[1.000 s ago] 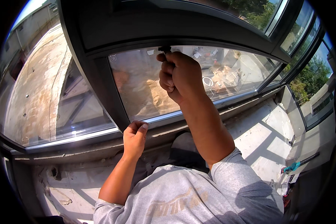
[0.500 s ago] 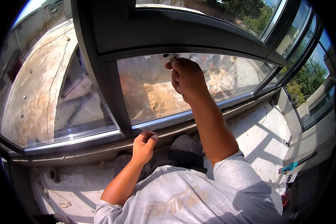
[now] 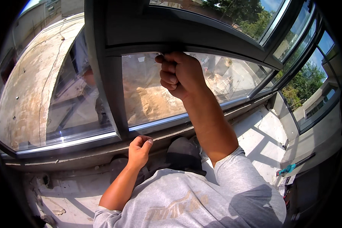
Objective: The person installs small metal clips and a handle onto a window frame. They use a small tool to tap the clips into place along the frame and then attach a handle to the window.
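Head view: my right hand [image 3: 184,74] is raised to the dark window frame's [image 3: 140,34] lower edge, before the glass pane [image 3: 148,104], its fingers [image 3: 168,77] curled closed; I can't tell what they grip. Lower, near the sill [image 3: 79,155], my left hand [image 3: 138,151] is loosely curled, contents unclear. Tan lettering [image 3: 174,209] crosses my grey shirt [image 3: 231,190], creased.

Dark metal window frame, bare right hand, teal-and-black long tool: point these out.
Dark metal window frame [image 3: 169,32], head view: wide crosspiece.
Bare right hand [image 3: 182,75], head view: middle of fist.
Teal-and-black long tool [image 3: 289,168], head view: teal section.
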### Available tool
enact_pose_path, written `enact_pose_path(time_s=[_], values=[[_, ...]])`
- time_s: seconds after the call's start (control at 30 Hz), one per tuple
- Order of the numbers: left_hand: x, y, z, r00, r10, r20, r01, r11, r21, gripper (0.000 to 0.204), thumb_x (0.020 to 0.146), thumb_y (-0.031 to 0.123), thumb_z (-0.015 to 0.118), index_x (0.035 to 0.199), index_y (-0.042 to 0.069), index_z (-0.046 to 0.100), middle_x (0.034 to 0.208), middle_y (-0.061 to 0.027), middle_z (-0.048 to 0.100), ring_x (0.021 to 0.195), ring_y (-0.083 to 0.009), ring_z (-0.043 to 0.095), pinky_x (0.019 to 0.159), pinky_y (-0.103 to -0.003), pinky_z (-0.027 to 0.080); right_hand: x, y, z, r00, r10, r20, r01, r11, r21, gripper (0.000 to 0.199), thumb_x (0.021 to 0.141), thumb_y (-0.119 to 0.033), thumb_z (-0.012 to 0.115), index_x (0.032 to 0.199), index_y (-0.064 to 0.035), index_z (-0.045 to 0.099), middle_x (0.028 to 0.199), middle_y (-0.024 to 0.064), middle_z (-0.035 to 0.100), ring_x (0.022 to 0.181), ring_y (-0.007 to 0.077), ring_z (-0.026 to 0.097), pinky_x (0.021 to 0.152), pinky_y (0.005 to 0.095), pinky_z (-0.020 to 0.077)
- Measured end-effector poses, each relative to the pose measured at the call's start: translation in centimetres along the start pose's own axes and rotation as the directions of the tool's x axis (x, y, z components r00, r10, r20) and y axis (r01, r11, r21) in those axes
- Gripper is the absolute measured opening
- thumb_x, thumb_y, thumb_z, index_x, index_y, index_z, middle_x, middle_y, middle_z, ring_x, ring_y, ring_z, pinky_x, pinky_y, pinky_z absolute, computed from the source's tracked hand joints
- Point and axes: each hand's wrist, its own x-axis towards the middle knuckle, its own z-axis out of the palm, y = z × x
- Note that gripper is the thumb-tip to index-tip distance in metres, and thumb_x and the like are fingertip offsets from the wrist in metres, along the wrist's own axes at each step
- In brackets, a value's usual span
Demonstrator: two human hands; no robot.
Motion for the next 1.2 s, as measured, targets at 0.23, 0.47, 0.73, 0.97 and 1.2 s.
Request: enact_pose_path(time_s=[0.23, 0.47, 0.73, 0.97, 1.2], values=[[-1.1, 0.2, -1.5, 0.999, -0.034, -0.035, 0.031, 0.995, -0.099, 0.010, 0.097, 0.013, 0.069, 0.097, 0.003, 0.067, 0.070, 0.0045, 0.054, 0.058, -0.0034, 0.045, 0.051, -0.022, 0.034, 0.1, 2.2, -1.6, 0.994, -0.105, 0.035, 0.103, 0.994, 0.041, 0.023, 0.101, -0.016, 0.048, 0.102, 0.0030, 0.061, 0.059, -0.0021, 0.040, 0.044, 0.0115, 0.038, 0.040, 0.0268, 0.0270], [-2.3, -0.8, -2.0, 0.996, -0.032, -0.079, 0.026, 0.996, -0.080, 0.010, 0.096, 0.014, 0.070, 0.097, 0.005, 0.067, 0.065, 0.0038, 0.052, 0.052, -0.0043, 0.044, 0.047, -0.021, 0.032, 0.7, -0.1, -1.4, 0.999, -0.034, 0.012, 0.034, 0.999, -0.010, 0.021, 0.099, -0.015, 0.047, 0.099, 0.0023, 0.059, 0.059, 0.0002, 0.041, 0.044, 0.0126, 0.036, 0.043, 0.0287, 0.0268], [-4.5, -1.1, -4.4, 0.885, -0.460, -0.080, 0.332, 0.741, -0.584, 0.020, 0.101, 0.024, 0.060, 0.098, 0.005, 0.066, 0.073, -0.0012, 0.057, 0.059, -0.0127, 0.053, 0.052, -0.026, 0.040, -4.1, 9.7, -2.8, 0.987, -0.019, 0.160, 0.072, 0.941, -0.332, 0.027, 0.098, -0.018, 0.048, 0.115, 0.0006, 0.057, 0.071, 0.0084, 0.065, 0.053, 0.0153, 0.063, 0.045, 0.0260, 0.0452], [-6.9, -6.6, -3.4, 0.733, -0.677, 0.072, 0.533, 0.505, -0.679, 0.030, 0.104, 0.030, 0.052, 0.099, 0.003, 0.065, 0.090, -0.0089, 0.065, 0.080, -0.0244, 0.067, 0.076, -0.039, 0.060, -12.9, 23.9, -10.2, 0.927, 0.257, 0.272, 0.108, 0.512, -0.852, 0.018, 0.085, -0.018, 0.066, 0.095, -0.0040, 0.066, 0.083, 0.0132, 0.070, 0.077, 0.0262, 0.068, 0.069, 0.0392, 0.0532], [-5.9, -8.4, -2.0, 0.714, -0.634, 0.296, 0.682, 0.535, -0.500, 0.055, 0.109, 0.043, 0.040, 0.124, -0.006, 0.062, 0.117, -0.0176, 0.067, 0.099, -0.0308, 0.068, 0.098, -0.045, 0.055, -15.1, 26.6, -13.1, 0.877, 0.427, 0.218, 0.195, 0.098, -0.976, 0.026, 0.088, -0.031, 0.069, 0.098, -0.0077, 0.074, 0.091, 0.0153, 0.074, 0.085, 0.0364, 0.071, 0.074, 0.0472, 0.0553]])
